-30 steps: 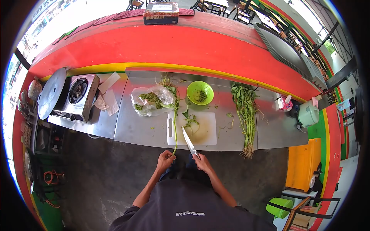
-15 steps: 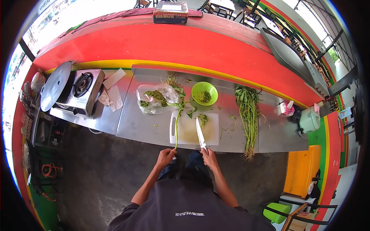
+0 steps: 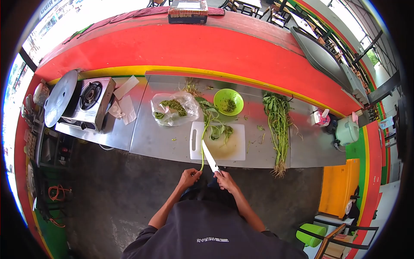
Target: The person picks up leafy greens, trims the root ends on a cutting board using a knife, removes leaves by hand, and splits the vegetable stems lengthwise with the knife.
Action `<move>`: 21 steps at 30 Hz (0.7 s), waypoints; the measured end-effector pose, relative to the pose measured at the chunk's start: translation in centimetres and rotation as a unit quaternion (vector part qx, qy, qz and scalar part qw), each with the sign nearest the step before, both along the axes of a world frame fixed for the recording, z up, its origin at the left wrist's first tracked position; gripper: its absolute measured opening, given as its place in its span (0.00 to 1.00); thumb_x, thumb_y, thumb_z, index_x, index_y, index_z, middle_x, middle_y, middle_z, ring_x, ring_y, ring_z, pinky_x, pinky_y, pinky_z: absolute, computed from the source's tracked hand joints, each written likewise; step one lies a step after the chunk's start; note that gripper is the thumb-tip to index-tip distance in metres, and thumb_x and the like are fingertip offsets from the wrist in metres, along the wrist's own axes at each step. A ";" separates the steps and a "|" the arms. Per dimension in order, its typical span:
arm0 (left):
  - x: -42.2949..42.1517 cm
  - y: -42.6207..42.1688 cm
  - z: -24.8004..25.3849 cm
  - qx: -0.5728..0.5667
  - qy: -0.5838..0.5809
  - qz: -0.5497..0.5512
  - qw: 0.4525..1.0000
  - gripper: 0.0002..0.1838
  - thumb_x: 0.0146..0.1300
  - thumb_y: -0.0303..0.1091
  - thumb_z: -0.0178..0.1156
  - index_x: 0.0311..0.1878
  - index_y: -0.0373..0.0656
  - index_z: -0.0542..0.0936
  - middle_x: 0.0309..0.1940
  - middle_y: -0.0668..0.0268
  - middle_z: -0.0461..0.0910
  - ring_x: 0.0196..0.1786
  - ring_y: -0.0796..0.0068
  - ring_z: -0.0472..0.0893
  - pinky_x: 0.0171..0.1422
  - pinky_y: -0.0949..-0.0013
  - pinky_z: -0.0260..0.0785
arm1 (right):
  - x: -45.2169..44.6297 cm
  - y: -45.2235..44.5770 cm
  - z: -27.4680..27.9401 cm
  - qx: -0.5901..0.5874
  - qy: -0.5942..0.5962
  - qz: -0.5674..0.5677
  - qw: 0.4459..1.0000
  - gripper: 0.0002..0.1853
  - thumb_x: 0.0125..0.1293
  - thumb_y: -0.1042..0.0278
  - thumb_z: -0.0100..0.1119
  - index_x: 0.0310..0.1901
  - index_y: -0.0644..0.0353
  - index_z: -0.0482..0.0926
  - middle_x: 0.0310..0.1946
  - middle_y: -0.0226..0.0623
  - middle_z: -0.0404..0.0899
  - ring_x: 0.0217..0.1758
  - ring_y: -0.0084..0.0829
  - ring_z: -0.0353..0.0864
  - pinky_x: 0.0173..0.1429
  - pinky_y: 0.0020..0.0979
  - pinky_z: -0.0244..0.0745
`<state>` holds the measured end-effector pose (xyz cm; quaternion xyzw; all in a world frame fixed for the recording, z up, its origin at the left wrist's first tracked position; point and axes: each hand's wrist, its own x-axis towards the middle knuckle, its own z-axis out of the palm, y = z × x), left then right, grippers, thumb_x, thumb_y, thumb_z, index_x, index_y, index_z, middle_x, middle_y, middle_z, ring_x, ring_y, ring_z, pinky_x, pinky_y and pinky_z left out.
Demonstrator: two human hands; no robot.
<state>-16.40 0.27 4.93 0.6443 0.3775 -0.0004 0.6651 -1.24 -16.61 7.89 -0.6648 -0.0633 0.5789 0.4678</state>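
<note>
The left hand (image 3: 189, 177) has its grip pinched on the lower end of a leafy stalk (image 3: 203, 151), which reaches over the tabletop's (image 3: 164, 144) front edge and across the cutting board (image 3: 233, 149). The right hand's (image 3: 224, 180) grip is wrapped around a knife (image 3: 209, 156), its tip close beside the stalk. Nearer the back edge stands a green bowl (image 3: 222, 94); a bundle of greens (image 3: 278, 125) overhangs the front edge.

Leafy green stem (image 3: 203, 151), slightly bent, extends over the board (image 3: 235, 149); shiny knife (image 3: 210, 157) slants, tip beside it.
</note>
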 end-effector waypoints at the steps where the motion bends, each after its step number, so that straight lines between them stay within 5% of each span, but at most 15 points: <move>1: 0.0 0.0 -0.4 0.004 -0.006 0.003 1.000 0.17 0.66 0.45 0.65 0.34 0.37 0.84 0.22 0.69 0.81 0.24 0.84 0.77 0.26 0.76 0.67 | 0.0 0.1 -0.1 0.000 0.001 0.001 1.000 0.19 0.75 0.47 0.50 0.39 0.57 0.70 0.18 0.21 0.58 0.15 0.14 0.56 0.17 0.21 0.55; 15: -0.7 0.6 0.6 -0.054 0.032 0.050 0.997 0.17 0.66 0.46 0.64 0.33 0.38 0.82 0.23 0.71 0.80 0.24 0.85 0.75 0.24 0.77 0.65 | -0.2 0.2 0.1 -0.006 0.126 -0.021 0.992 0.18 0.77 0.46 0.47 0.40 0.55 0.69 0.19 0.20 0.57 0.16 0.14 0.52 0.19 0.22 0.50; 19: -0.8 0.6 0.4 -0.048 0.027 0.051 0.997 0.17 0.66 0.46 0.64 0.34 0.39 0.83 0.23 0.71 0.80 0.24 0.85 0.75 0.24 0.77 0.65 | -0.3 0.1 -0.4 -0.007 0.130 -0.025 0.991 0.18 0.77 0.46 0.47 0.39 0.55 0.69 0.18 0.21 0.57 0.16 0.14 0.52 0.19 0.22 0.51; 21: -0.7 0.6 0.7 -0.050 0.024 0.047 0.997 0.17 0.66 0.46 0.64 0.33 0.39 0.82 0.23 0.71 0.79 0.24 0.85 0.75 0.24 0.77 0.65 | -0.6 0.1 -1.1 -0.033 0.043 -0.004 0.999 0.19 0.76 0.46 0.48 0.39 0.56 0.69 0.18 0.21 0.58 0.15 0.15 0.54 0.18 0.23 0.53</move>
